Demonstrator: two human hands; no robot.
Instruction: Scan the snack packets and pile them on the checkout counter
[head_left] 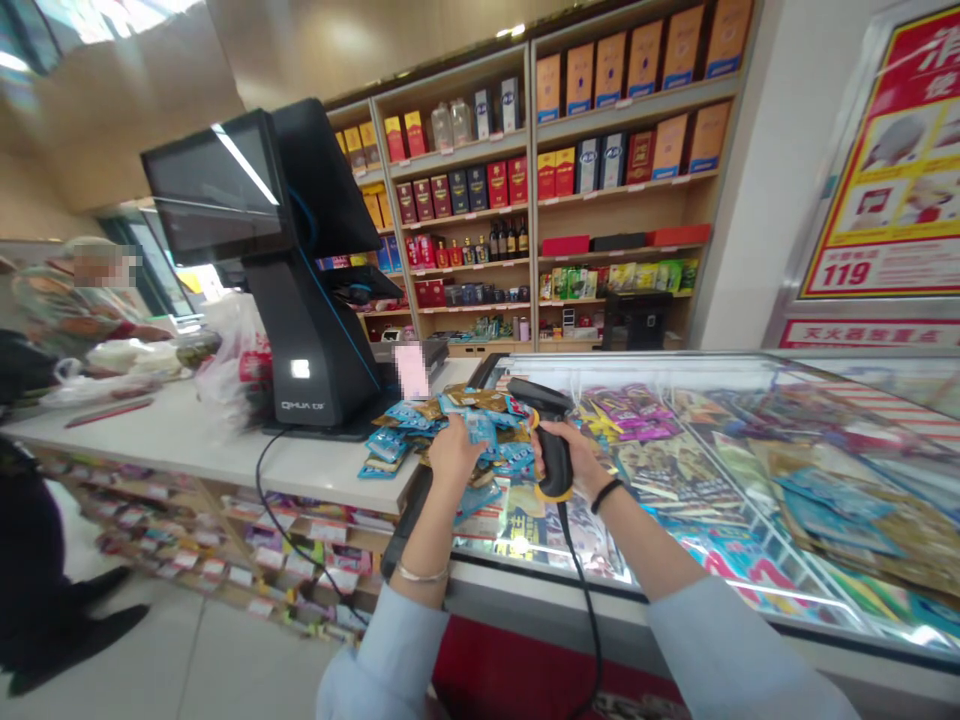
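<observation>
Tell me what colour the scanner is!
The scanner is black with yellow trim; see the head view.

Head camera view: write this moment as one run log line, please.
left hand: on blue packets | right hand: holding barcode scanner

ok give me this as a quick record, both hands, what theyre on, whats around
left hand: gripping a pile of blue and gold packets
right hand: gripping a black and yellow barcode scanner
scanner cord: black, hanging down past the counter edge
counter: white, packets partly over its end
glass display case: right of the hands, under them
till: black, touchscreen, on the counter
shelves: wooden, boxes and bottles
other person: far left, across the counter
plastic bag: on the counter beside the till
</observation>
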